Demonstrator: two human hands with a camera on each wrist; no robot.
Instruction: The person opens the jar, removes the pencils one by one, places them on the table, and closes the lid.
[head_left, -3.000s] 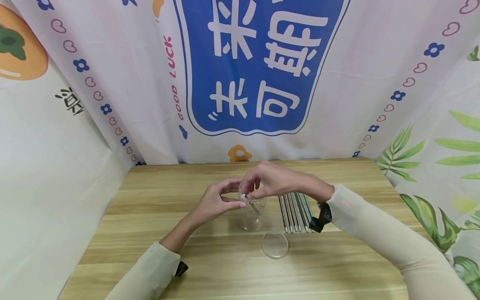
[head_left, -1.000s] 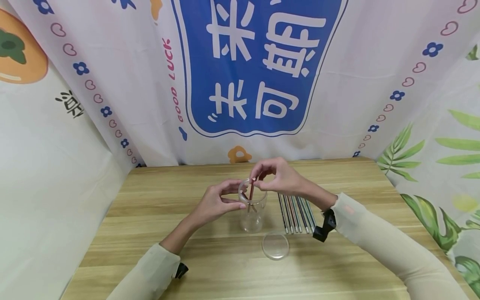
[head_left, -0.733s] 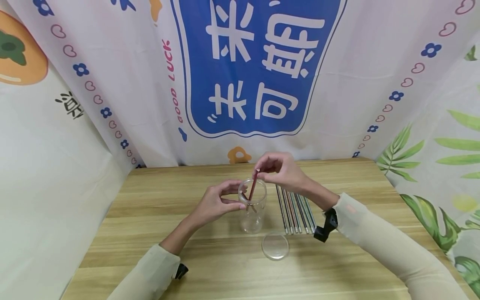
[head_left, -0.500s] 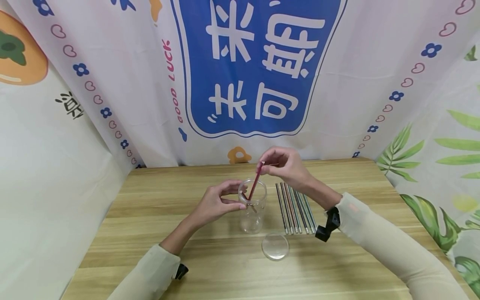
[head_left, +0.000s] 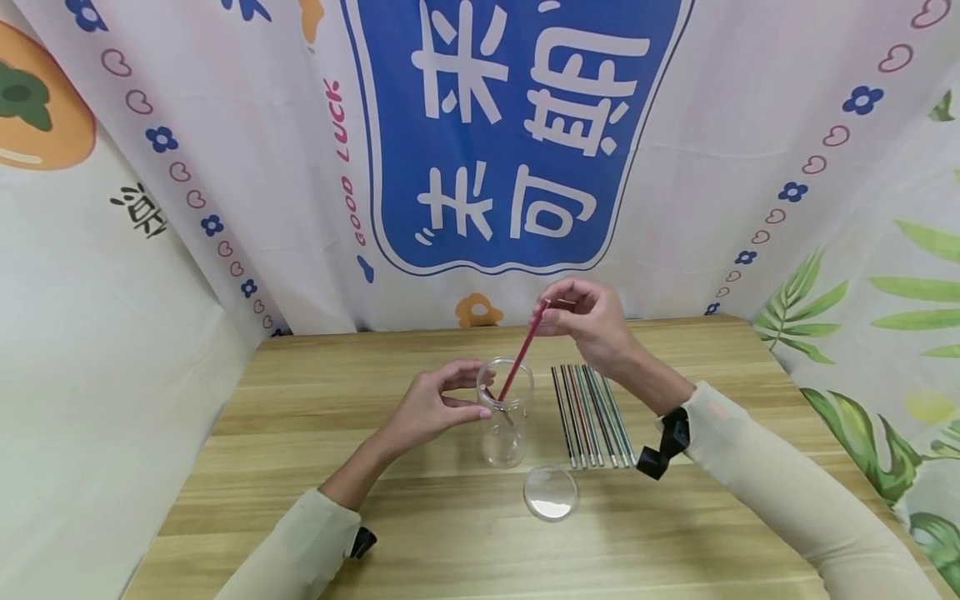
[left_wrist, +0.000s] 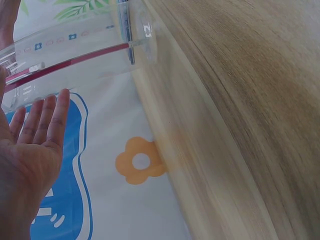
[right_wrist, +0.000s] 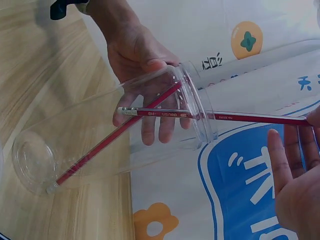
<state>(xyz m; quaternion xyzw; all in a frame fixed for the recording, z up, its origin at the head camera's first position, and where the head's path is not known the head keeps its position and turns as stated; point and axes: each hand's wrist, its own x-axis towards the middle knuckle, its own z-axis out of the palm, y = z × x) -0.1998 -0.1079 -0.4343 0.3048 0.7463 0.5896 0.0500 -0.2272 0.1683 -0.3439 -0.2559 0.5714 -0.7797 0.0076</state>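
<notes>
A clear jar (head_left: 504, 450) stands upright on the table. My left hand (head_left: 431, 402) holds it near the rim, thumb on one side and fingers on the other. My right hand (head_left: 594, 323), above and right of the mouth, pinches a red pencil (head_left: 523, 346) near its upper end. That pencil slants down through the opening, and its eraser end (right_wrist: 128, 111) is inside the jar in the right wrist view. A second red pencil (right_wrist: 102, 146) leans inside, eraser down, its upper end near the rim. The left wrist view shows the left fingers (left_wrist: 57, 117) extended along the jar wall.
Several pencils (head_left: 592, 417) lie in a row right of the jar, erasers toward me. A round clear lid (head_left: 551, 493) lies in front of the jar. A printed curtain (head_left: 660, 208) hangs behind the wooden table (head_left: 420, 533).
My right hand has moved from the jar's mouth up and to the right, drawing the red pencil farther out. The left hand and jar stay in place.
</notes>
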